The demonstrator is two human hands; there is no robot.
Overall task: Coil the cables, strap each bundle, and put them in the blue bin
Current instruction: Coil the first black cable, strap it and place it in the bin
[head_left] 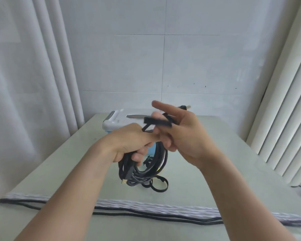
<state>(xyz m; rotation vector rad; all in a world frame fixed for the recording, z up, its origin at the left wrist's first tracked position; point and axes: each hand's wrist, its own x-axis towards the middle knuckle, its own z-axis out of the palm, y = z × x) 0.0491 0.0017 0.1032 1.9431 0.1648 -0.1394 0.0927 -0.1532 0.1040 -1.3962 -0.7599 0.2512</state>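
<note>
Two bare hands work above a pale green table (207,153). Behind them a blue bin (150,151) with a white lid (118,119) sits on the table, mostly hidden by the hands. The left hand (129,141) grips a coiled black cable bundle (146,169), which hangs down from the fist. The right hand (179,134) seems to pinch a black strap (156,122) near the coil's top, forefinger extended; motion blur hides the exact hold. Another looped strap (159,184) lies on the table beneath the bundle.
</note>
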